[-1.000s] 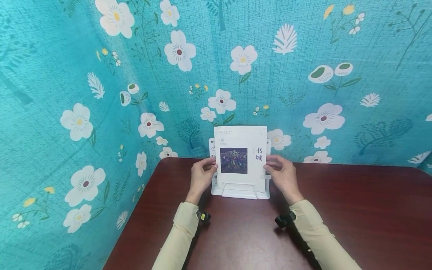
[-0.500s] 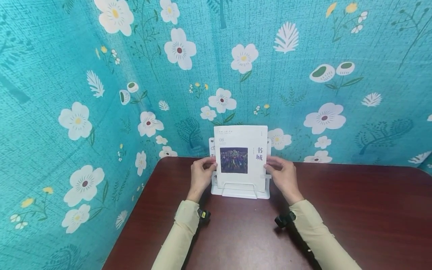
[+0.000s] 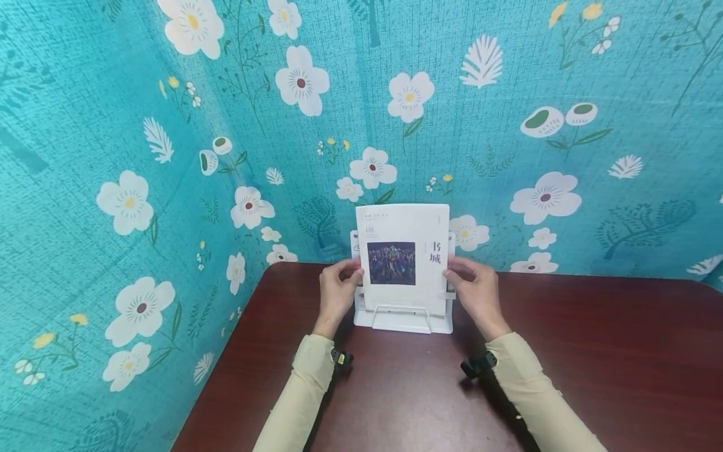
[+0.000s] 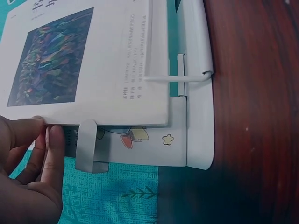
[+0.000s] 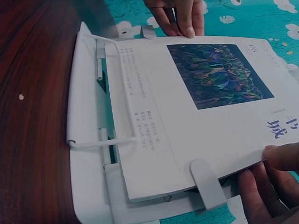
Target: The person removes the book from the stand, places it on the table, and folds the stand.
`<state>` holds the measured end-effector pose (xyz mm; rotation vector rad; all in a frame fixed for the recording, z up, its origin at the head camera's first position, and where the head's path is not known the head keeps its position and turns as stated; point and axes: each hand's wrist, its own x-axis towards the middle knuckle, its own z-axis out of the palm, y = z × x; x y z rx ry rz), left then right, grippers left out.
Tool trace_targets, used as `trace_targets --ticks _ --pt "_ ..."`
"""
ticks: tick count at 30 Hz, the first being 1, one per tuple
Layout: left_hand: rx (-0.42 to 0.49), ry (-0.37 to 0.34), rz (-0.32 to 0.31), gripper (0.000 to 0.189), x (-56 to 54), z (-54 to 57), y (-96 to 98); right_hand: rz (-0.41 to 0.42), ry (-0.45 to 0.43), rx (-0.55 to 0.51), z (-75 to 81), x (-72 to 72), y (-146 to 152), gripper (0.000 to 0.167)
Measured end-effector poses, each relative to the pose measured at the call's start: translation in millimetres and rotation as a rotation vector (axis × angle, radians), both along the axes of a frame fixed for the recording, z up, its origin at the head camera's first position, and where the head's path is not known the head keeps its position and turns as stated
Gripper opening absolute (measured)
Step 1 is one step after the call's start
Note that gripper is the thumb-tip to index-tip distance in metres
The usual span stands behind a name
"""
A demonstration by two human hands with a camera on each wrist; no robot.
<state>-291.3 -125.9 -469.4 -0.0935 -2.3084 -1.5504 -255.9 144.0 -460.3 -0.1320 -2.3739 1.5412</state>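
Note:
A white paperback book (image 3: 403, 260) with a dark picture on its cover stands upright, leaning on a white book stand (image 3: 402, 325). My left hand (image 3: 336, 294) pinches its left edge between thumb and fingers. At the opposite edge, my right hand (image 3: 476, 290) pinches it the same way. Both wrist views show a gap between the book's lower edge and the stand's ledge (image 4: 198, 121). The wire holder (image 5: 105, 143) crosses in front of the cover's lower part. A side clip (image 5: 208, 184) overlaps the cover near my right hand; another clip (image 4: 86, 144) is beside my left fingers.
The stand rests on a dark red-brown table (image 3: 599, 351), near its far edge. A turquoise flowered cloth (image 3: 452, 144) hangs behind and along the left side. Cartoon prints decorate the stand's back plate (image 4: 154, 144).
Held by both hands, the book has risen slightly, its lower edge moving up behind the wire holder. The stand has stayed in place.

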Motion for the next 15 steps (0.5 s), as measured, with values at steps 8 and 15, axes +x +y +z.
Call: trace_targets --ticks 8,15 --pt "0.044 0.042 0.019 0.021 3.9 7.9 1.8 -0.012 0.073 -0.02 7.1 0.5 -0.8 0.03" --pt "0.033 0.069 0.032 0.021 5.2 9.9 3.4 -0.005 0.079 -0.04 10.4 3.0 -0.5 0.03"
